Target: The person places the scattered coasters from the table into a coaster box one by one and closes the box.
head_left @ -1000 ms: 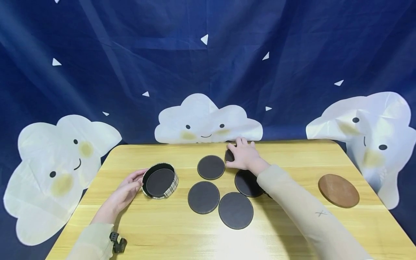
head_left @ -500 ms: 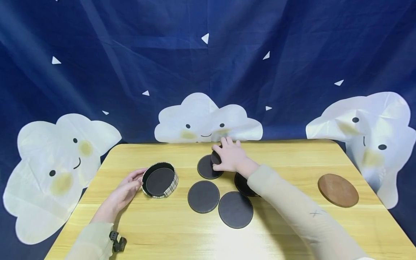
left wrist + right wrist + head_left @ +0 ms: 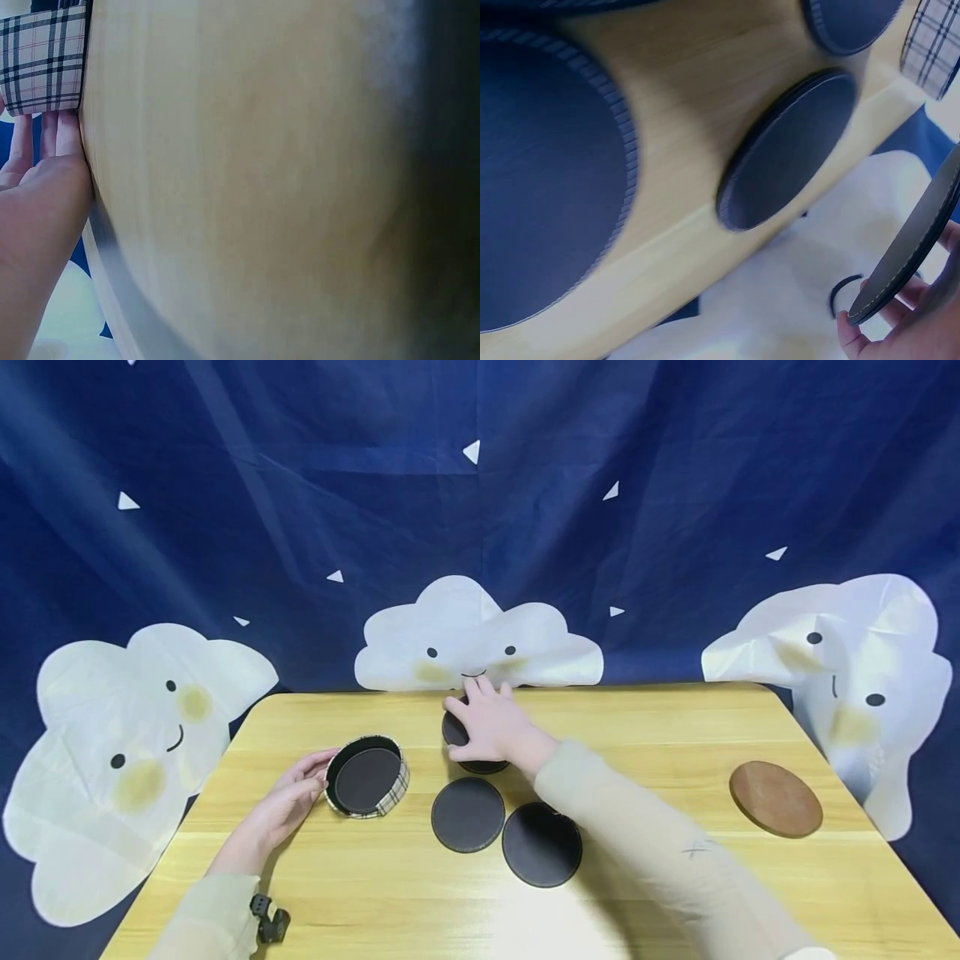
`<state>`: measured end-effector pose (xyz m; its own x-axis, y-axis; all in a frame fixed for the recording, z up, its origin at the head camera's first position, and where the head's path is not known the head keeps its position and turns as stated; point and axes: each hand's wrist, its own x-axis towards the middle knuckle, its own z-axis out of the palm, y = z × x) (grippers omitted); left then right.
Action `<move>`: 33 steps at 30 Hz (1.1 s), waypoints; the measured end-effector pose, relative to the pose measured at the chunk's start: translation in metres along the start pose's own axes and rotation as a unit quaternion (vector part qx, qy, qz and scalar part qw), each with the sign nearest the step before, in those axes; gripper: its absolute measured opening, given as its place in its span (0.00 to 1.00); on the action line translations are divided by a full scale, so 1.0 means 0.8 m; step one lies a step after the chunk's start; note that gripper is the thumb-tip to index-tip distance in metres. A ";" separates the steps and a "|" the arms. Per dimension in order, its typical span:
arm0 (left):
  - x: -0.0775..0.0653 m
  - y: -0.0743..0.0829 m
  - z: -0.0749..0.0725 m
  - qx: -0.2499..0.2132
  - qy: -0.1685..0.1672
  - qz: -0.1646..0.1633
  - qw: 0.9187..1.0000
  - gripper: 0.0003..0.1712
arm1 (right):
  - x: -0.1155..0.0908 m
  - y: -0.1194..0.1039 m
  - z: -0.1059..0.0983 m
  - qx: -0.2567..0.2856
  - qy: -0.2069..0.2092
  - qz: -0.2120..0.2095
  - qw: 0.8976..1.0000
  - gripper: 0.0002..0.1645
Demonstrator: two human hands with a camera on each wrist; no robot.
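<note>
My right hand [image 3: 491,724] holds a round black leather coaster [image 3: 453,730] by its edge, raised off the table. The right wrist view shows this coaster [image 3: 911,244] tilted, with pale stitching around its rim. Under the hand lies another black coaster [image 3: 486,767], mostly covered in the head view. My left hand [image 3: 292,793] grips the side of a round plaid coaster holder [image 3: 395,792] with a black inside, standing on the table. Its checked wall [image 3: 45,64] meets my fingertips in the left wrist view.
Two more black coasters, a left one [image 3: 468,815] and a right one [image 3: 542,845], lie flat near the middle. My right sleeve [image 3: 637,814] hides the table behind it. A brown disc [image 3: 776,799] lies at the right. A blue cloud-print curtain [image 3: 480,527] hangs behind the table [image 3: 420,893].
My right hand has moved left with the coaster, from behind the right-hand coasters to over the far left one. The left hand and the holder have stayed in place.
</note>
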<state>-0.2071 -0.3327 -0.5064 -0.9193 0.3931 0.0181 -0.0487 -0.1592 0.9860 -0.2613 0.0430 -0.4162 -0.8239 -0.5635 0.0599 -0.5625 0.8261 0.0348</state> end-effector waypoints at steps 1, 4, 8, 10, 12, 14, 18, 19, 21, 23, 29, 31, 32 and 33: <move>0.000 0.000 0.000 0.000 0.000 0.000 1.000 0.30 | 0.002 -0.005 -0.001 -0.001 0.003 -0.005 1.000 0.44; -0.001 0.000 0.000 -0.001 -0.001 0.001 1.000 0.30 | 0.007 -0.020 -0.005 -0.006 0.011 -0.019 1.000 0.44; -0.001 0.000 -0.001 -0.002 -0.006 0.003 1.000 0.30 | 0.014 -0.040 -0.007 -0.018 0.020 -0.035 0.999 0.44; -0.001 -0.001 -0.002 -0.003 -0.009 0.004 1.000 0.31 | 0.018 -0.050 -0.007 -0.020 0.021 -0.044 0.999 0.45; -0.001 0.000 -0.002 -0.003 -0.010 0.005 1.000 0.31 | 0.021 -0.059 -0.006 -0.022 0.023 -0.051 0.998 0.46; -0.002 0.000 -0.002 -0.004 -0.011 0.006 1.000 0.31 | 0.024 -0.069 -0.006 -0.024 0.026 -0.057 0.998 0.46; -0.001 0.000 -0.001 -0.005 -0.013 0.008 1.000 0.31 | 0.028 -0.086 -0.005 -0.028 0.032 -0.065 0.997 0.45; -0.001 0.000 -0.001 -0.005 -0.013 0.008 1.000 0.31 | 0.029 -0.091 -0.005 -0.029 0.033 -0.067 0.997 0.45; -0.001 0.000 -0.001 -0.005 -0.014 0.007 1.000 0.31 | 0.032 -0.099 -0.004 -0.032 0.036 -0.072 0.996 0.45; -0.002 0.001 -0.001 -0.004 -0.015 0.007 1.000 0.31 | 0.035 -0.107 -0.002 -0.036 0.040 -0.076 0.996 0.45; -0.003 0.003 -0.001 0.000 -0.009 0.003 1.000 0.31 | 0.045 -0.127 0.004 -0.036 0.049 -0.083 0.995 0.45; -0.003 0.003 0.000 0.001 -0.007 0.002 1.000 0.31 | 0.047 -0.132 0.007 -0.036 0.051 -0.083 0.995 0.45; -0.002 0.003 0.001 0.002 -0.007 0.001 1.000 0.31 | 0.048 -0.134 0.009 -0.036 0.052 -0.083 0.995 0.46; -0.002 0.002 0.002 0.003 -0.006 0.001 1.000 0.30 | 0.048 -0.136 0.010 -0.036 0.053 -0.083 0.994 0.45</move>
<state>-0.2051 -0.3324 -0.5043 -0.9146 0.4039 0.0213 -0.0454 -0.1548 0.9869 -0.2324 -0.0685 -0.4255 -0.7061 -0.6916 0.1522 -0.6806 0.7221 0.1238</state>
